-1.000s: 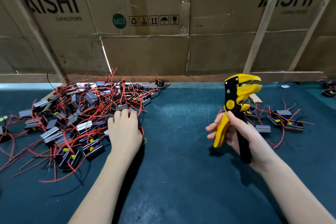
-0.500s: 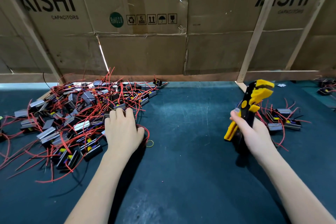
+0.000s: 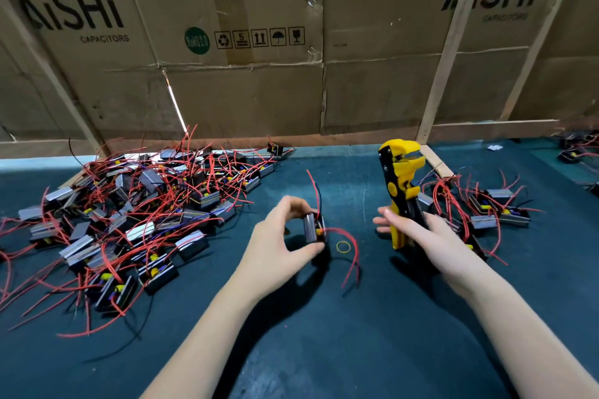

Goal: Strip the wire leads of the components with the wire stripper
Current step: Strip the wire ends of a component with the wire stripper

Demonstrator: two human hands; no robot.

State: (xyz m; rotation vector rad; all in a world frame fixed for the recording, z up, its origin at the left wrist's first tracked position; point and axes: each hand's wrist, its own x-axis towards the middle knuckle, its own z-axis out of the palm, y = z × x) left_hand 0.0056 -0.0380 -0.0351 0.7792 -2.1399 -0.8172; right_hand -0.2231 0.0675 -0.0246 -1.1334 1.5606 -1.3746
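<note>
Left hand [image 3: 275, 236] pinches a blurred component [image 3: 313, 226]; right hand [image 3: 431, 236] clasps the wire stripper [image 3: 400, 185], hiding its handles.

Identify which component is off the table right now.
The component pinched in the left hand, beside the wire stripper; every other one lies in the big pile or the small pile.

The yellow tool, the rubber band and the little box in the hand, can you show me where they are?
wire stripper [image 3: 396, 188]: head view, yellow pivot knob.
rubber band [image 3: 337, 247]: head view, left edge of the ring.
component [image 3: 310, 227]: head view, grey metal side.
</note>
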